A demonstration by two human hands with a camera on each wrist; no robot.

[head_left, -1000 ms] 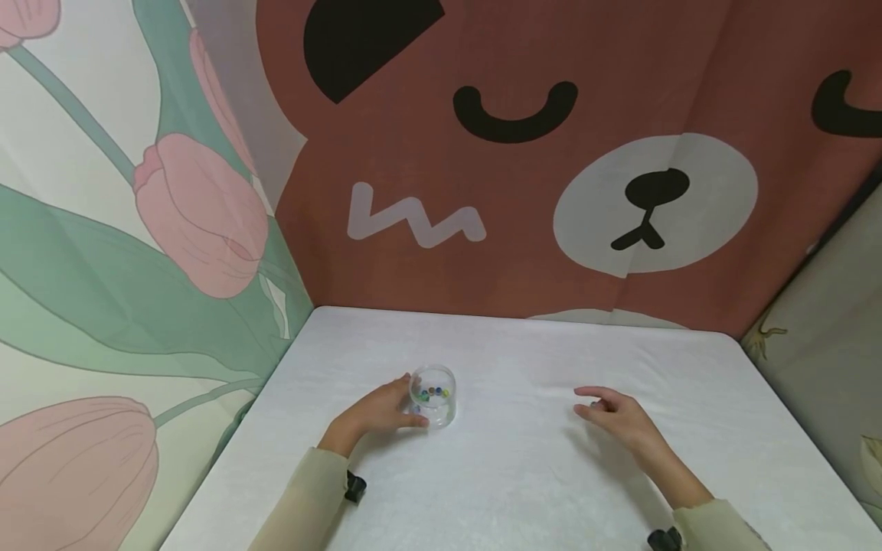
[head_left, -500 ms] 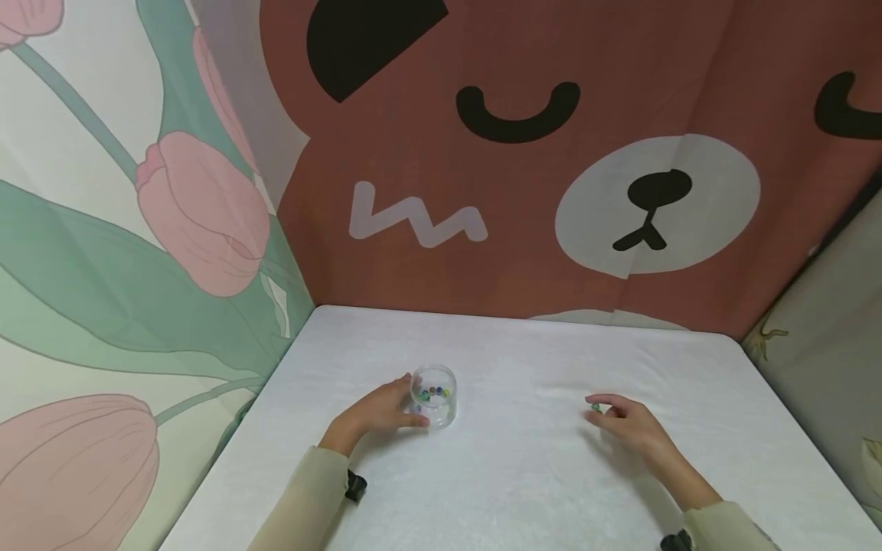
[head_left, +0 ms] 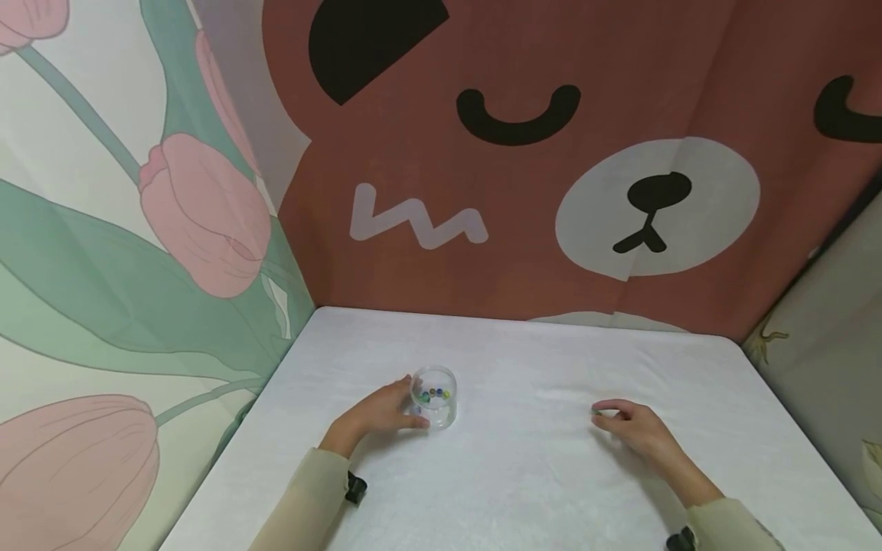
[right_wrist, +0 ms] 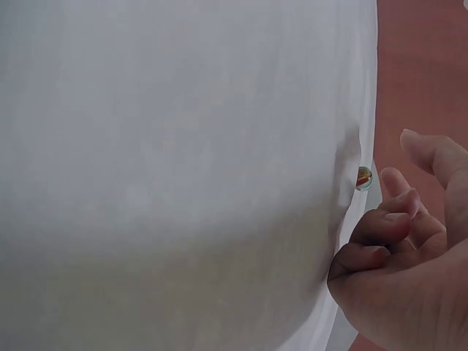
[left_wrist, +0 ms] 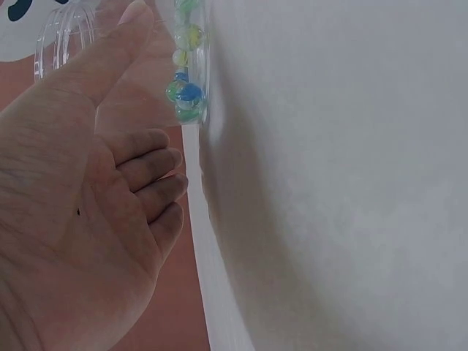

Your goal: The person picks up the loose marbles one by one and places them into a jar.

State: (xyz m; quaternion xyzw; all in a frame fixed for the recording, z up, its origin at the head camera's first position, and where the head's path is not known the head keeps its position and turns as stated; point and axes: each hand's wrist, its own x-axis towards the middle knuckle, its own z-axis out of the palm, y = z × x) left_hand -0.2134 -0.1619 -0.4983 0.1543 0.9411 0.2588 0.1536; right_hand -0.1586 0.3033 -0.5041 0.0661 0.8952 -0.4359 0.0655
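Note:
On the left half of the table stands a clear round jar (head_left: 443, 414) with several coloured glass marbles (left_wrist: 189, 93) along its bottom. My left hand (head_left: 377, 407) holds the jar from its left side, the thumb (left_wrist: 128, 29) lying along the clear wall. To the right, a single marble (right_wrist: 363, 178) with an orange and green swirl sits on the white cloth. Around it, my right hand (head_left: 639, 430) has thumb and forefinger spread, with a gap to the marble in the right wrist view. The other fingers (right_wrist: 380, 228) of that hand are curled in.
A white cloth (head_left: 510, 482) covers the table. Behind it hangs a brown curtain (head_left: 524, 275) printed with a bear's face. A tulip-patterned curtain (head_left: 103, 321) lines the left side, and a pale curtain (head_left: 820, 306) the right.
My right hand has drawn back to the right and slightly toward me, so the marble now shows at its fingertips. The left hand and the jar stay in place.

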